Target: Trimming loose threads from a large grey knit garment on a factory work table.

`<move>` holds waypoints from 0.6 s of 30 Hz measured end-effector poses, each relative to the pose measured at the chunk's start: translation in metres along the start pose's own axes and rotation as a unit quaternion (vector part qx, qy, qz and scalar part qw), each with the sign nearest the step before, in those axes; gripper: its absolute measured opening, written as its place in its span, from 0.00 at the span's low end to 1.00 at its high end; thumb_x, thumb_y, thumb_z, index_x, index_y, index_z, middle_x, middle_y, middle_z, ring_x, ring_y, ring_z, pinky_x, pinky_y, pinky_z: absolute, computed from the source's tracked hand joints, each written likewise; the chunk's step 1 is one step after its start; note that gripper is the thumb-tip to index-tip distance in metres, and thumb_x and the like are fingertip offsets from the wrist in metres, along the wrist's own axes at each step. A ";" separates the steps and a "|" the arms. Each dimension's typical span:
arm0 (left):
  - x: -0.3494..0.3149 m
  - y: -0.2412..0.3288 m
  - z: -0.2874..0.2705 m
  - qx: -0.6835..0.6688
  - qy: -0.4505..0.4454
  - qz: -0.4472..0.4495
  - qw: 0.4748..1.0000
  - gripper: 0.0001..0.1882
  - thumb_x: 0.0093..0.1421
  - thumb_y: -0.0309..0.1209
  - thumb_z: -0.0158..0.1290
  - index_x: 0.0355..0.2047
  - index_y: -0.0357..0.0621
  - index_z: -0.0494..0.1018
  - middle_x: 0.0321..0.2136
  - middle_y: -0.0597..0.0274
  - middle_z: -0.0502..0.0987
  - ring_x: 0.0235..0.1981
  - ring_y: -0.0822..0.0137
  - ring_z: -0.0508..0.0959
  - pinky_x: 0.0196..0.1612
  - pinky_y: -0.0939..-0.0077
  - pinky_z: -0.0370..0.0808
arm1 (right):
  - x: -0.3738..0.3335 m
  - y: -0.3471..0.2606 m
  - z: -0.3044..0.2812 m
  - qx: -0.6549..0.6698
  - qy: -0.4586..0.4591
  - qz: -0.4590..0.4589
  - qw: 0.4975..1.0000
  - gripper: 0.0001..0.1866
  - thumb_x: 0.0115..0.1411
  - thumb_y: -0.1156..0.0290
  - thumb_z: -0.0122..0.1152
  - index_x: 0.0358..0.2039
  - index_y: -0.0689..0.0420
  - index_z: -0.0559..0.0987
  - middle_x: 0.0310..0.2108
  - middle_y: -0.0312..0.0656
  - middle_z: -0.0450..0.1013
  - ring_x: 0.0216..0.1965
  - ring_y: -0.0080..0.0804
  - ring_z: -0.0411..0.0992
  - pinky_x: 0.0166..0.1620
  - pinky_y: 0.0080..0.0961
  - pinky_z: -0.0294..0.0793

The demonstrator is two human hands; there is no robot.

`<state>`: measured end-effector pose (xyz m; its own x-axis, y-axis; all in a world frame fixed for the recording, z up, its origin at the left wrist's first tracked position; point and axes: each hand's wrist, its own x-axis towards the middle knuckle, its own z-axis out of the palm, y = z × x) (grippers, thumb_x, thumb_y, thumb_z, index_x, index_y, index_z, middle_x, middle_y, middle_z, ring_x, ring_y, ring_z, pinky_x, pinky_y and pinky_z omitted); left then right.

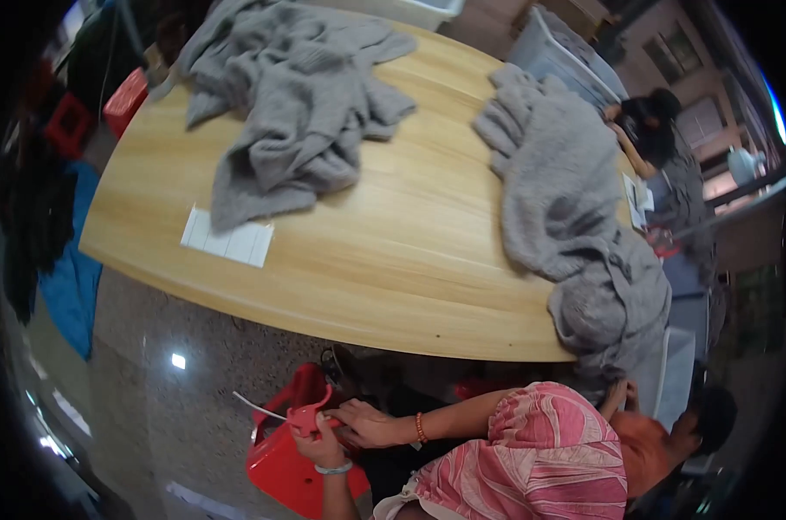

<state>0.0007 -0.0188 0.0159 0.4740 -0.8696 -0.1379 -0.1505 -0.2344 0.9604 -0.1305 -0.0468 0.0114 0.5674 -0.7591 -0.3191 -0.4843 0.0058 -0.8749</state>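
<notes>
At the lower left, below the table's near edge, my left hand (pixel 320 444), with a pale bangle at the wrist, is closed around a small red plastic thing (pixel 305 418) with a curved arm. A thin white strip (pixel 259 405) sticks out of it to the left; its exact kind I cannot make out. My right hand (pixel 364 424), wearing a bead bracelet (pixel 420 426), is bent in against the same red thing from the right, fingers closed at it. Both hands are over a red plastic stool (pixel 282 469).
On the wooden table (pixel 419 234) lie rumpled grey knit garments (pixel 298 113), a second grey pile (pixel 558 173) hanging over the right corner, and a white paper sheet (pixel 228 241). Plastic bins (pixel 566 54) stand behind. One person (pixel 649 130) works far right, another in orange (pixel 640 446) nearby.
</notes>
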 end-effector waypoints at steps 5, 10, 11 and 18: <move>-0.008 0.137 0.053 -0.049 -0.241 -0.010 0.969 0.26 0.58 0.25 0.53 0.56 0.32 0.61 0.44 0.56 0.72 0.42 0.69 0.74 0.46 0.74 0.72 | -0.079 -0.031 -0.085 0.071 0.234 0.042 0.969 0.14 0.54 0.70 0.55 0.41 0.59 0.71 0.37 0.53 0.71 0.40 0.51 0.71 0.41 0.38 0.72; 0.009 0.326 0.050 -0.154 -0.616 0.110 0.765 0.26 0.55 0.26 0.53 0.55 0.33 0.63 0.54 0.43 0.66 0.51 0.57 0.72 0.53 0.66 0.68 | -0.142 -0.045 -0.164 0.054 0.396 0.123 0.908 0.12 0.53 0.67 0.55 0.37 0.55 0.73 0.24 0.53 0.72 0.31 0.51 0.73 0.34 0.40 0.72; 0.009 0.365 0.049 -0.130 -0.671 0.191 0.705 0.27 0.54 0.28 0.53 0.54 0.34 0.64 0.54 0.39 0.65 0.51 0.53 0.72 0.54 0.64 0.67 | -0.158 -0.043 -0.173 0.046 0.421 0.141 0.895 0.11 0.53 0.66 0.55 0.36 0.55 0.73 0.25 0.53 0.72 0.31 0.51 0.73 0.33 0.40 0.72; -0.035 0.531 0.080 -0.037 -0.896 0.319 0.307 0.18 0.56 0.29 0.50 0.47 0.37 0.72 0.49 0.34 0.69 0.49 0.47 0.73 0.47 0.63 0.71 | -0.232 -0.056 -0.185 -0.039 0.563 0.206 0.800 0.10 0.55 0.76 0.51 0.39 0.55 0.73 0.30 0.54 0.71 0.35 0.57 0.69 0.34 0.39 0.70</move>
<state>-0.1651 -0.1470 0.5115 -0.8793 0.4139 0.2358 0.3351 0.1857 0.9237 -0.3585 0.0085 0.2016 -0.5877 -0.8091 -0.0059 -0.5406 0.3981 -0.7411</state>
